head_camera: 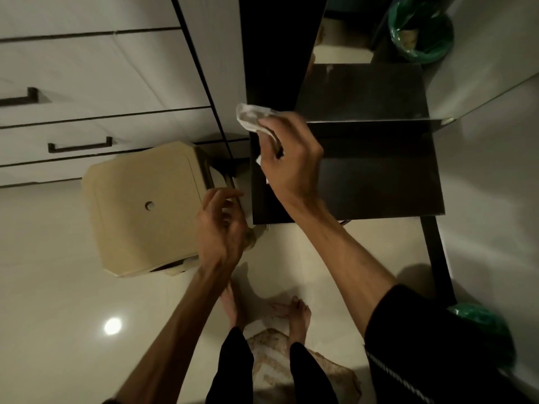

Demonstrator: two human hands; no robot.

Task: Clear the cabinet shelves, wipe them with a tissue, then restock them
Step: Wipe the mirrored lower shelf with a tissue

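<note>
**Wiping Stage: Dark Cabinet Shelves**

At the dark shelf's left edge, the right hand [291, 153] grips the crumpled white tissue [252, 118], pressing it there to wipe. The left hand [220, 225] hovers loosely curled, holding nothing, near the beige plastic stool [140, 208].
</note>
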